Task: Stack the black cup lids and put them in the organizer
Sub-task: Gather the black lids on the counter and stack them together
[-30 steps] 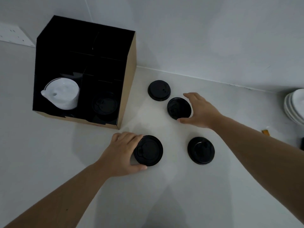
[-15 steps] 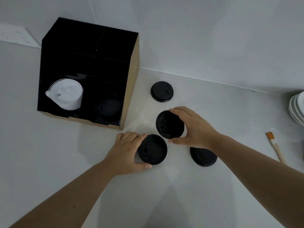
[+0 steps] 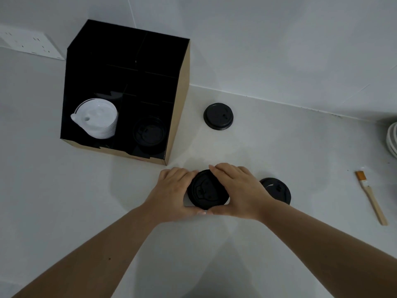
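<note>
Seen from the head camera, a person's left hand (image 3: 171, 191) and right hand (image 3: 241, 191) close together around a black cup lid (image 3: 206, 190) on the white counter (image 3: 64, 201), fingers curled at its rim from both sides and thumbs nearly meeting at its near edge. Half a second ago the right hand carried this lid in the air just above and right of the lid held by the left hand; now one lid face shows between the hands, and whether a second lies under it cannot be told from here.

Just right of the right hand, a second black lid (image 3: 277, 190) lies flat on the counter, partly hidden by the wrist, where it lay before. A third black lid (image 3: 218, 117) sits well apart, nearer the wall, also unmoved.

The cardboard organizer (image 3: 181, 100) stands at the left, against the wall. Its front right compartment holds black lids (image 3: 149, 134); its front left compartment holds a stack of white lids (image 3: 97, 118).

A small brush (image 3: 370, 195) lies at the far right of the counter, with white dishes (image 3: 392, 138) at the frame's edge and a wall socket (image 3: 32, 45) at upper left.
</note>
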